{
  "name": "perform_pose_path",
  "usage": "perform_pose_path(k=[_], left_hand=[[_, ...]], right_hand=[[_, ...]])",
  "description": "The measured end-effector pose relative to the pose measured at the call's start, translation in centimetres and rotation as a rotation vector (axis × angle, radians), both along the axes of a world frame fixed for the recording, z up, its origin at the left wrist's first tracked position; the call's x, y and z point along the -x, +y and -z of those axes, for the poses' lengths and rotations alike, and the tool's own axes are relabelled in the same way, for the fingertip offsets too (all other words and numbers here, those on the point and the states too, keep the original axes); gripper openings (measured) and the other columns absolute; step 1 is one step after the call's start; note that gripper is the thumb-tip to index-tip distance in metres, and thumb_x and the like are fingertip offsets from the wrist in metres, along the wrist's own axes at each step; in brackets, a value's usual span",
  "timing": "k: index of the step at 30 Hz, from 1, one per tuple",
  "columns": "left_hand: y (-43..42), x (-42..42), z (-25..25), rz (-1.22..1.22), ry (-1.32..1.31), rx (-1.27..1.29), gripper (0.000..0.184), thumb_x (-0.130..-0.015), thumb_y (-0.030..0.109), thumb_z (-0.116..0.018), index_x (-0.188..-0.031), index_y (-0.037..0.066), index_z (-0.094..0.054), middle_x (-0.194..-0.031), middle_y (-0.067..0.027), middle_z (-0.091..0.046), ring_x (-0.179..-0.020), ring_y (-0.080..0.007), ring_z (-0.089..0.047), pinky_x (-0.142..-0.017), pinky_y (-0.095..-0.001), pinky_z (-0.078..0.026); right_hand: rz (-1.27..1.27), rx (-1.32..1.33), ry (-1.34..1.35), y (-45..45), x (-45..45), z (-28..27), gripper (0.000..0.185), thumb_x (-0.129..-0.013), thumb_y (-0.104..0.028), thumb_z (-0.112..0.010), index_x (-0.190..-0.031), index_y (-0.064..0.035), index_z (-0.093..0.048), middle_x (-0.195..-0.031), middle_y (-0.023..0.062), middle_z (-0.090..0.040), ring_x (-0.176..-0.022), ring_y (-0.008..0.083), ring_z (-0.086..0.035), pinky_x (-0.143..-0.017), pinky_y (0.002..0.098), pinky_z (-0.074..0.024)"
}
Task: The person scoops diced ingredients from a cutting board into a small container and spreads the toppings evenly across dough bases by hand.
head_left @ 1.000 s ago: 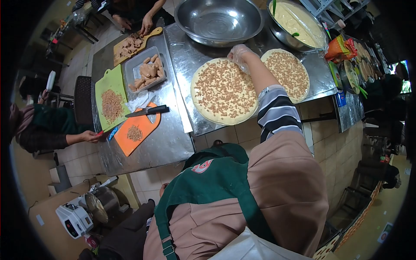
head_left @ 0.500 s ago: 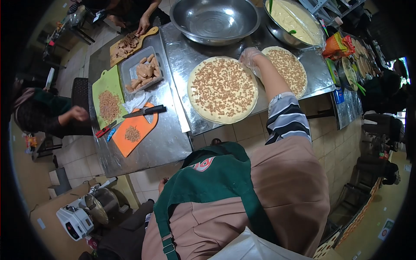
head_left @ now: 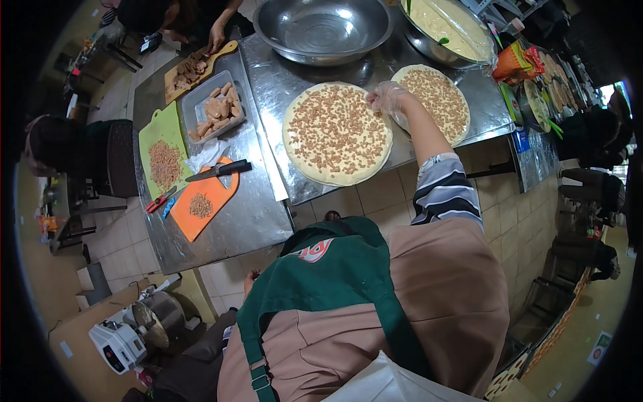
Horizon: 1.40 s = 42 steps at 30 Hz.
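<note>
My right hand [head_left: 388, 98], in a clear plastic glove, is at the upper right edge of a round flat dough [head_left: 295, 144] strewn with small chopped brown pieces. Its fingers are drawn together in a pinch; whatever is between them is too small to make out. Under my forearm and to the right lies a second dough round [head_left: 432, 100] with the same topping. My left hand [head_left: 252, 280] barely shows beside the green apron, low by the table's front edge, its fingers mostly hidden.
Behind the dough stand a large steel bowl [head_left: 323, 33] and a basin of pale dough [head_left: 445, 30]. To the left are a tub of sausages [head_left: 218, 110], a green board [head_left: 163, 127], and a knife [head_left: 218, 171] on an orange board [head_left: 201, 224]. Another person's hand [head_left: 216, 35] touches a wooden board.
My right hand has moved slightly left, from between the two rounds onto the left one's edge. The person at the far left has turned away, their hand gone from beside the table.
</note>
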<state>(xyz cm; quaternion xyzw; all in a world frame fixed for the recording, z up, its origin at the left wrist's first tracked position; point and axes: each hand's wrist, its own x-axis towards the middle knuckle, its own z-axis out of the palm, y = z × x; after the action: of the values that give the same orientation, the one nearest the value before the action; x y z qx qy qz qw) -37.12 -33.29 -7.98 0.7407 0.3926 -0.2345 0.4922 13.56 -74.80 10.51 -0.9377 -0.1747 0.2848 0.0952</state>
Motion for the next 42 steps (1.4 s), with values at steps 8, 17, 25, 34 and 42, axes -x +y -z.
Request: perform_pose_path(k=[8,17,25,34,42], left_hand=[[-0.1,0.4,1.4,-0.149,0.057,0.082,0.036,-0.073,0.012,-0.056,-0.105,0.0,-0.046,-0.1,-0.0122,-0.049,-0.09,-0.0207,-0.048,-0.079,-0.03,-0.038],[-0.9,-0.7,0.8,-0.018,0.027,0.008,0.043,-0.07,0.017,-0.06,-0.107,0.001,-0.045,-0.102,-0.0134,-0.048,-0.092,-0.0209,-0.047,-0.078,-0.0305,-0.037],[-0.9,-0.4,1.5,-0.082,0.078,0.066,0.043,-0.069,0.015,-0.062,-0.106,0.003,-0.046,-0.104,-0.0128,-0.048,-0.094,-0.0215,-0.046,-0.079,-0.0309,-0.037],[-1.4,-0.5,1.0,-0.059,0.083,0.026,0.042,-0.069,0.016,-0.062,-0.106,0.003,-0.047,-0.103,-0.0133,-0.049,-0.093,-0.0219,-0.047,-0.078,-0.0309,-0.038],[0.2,0.3,2.8,0.038,0.051,-0.031,0.038,-0.071,0.016,-0.06,-0.104,0.002,-0.048,-0.098,-0.013,-0.053,-0.089,-0.0219,-0.052,-0.076,-0.0307,-0.041]], right_hand=[[-0.254,0.289,-0.245,0.3,0.9,3.0,0.019,-0.061,-0.019,-0.06,-0.078,-0.0121,-0.063,-0.078,0.0093,-0.061,-0.071,0.021,-0.058,-0.062,0.0292,-0.0458],[-0.236,0.156,-0.138,2.4,4.5,0.4,0.02,-0.056,-0.02,-0.064,-0.074,-0.0123,-0.062,-0.079,0.0075,-0.061,-0.07,0.0218,-0.058,-0.063,0.0289,-0.046],[-0.18,-0.019,-0.299,0.9,4.7,-1.0,0.017,-0.061,-0.02,-0.06,-0.076,-0.011,-0.063,-0.077,0.008,-0.061,-0.07,0.021,-0.058,-0.065,0.0278,-0.0451],[0.168,-0.177,-0.196,-0.5,3.0,-2.6,0.026,-0.076,-0.024,-0.054,-0.097,-0.0103,-0.059,-0.085,0.0084,-0.061,-0.076,0.0196,-0.057,-0.072,0.0268,-0.0429],[0.383,-0.515,-0.174,0.0,5.2,-3.9,0.025,-0.077,-0.023,-0.054,-0.098,-0.0115,-0.059,-0.089,0.0079,-0.061,-0.076,0.0177,-0.057,-0.072,0.0264,-0.0432]])
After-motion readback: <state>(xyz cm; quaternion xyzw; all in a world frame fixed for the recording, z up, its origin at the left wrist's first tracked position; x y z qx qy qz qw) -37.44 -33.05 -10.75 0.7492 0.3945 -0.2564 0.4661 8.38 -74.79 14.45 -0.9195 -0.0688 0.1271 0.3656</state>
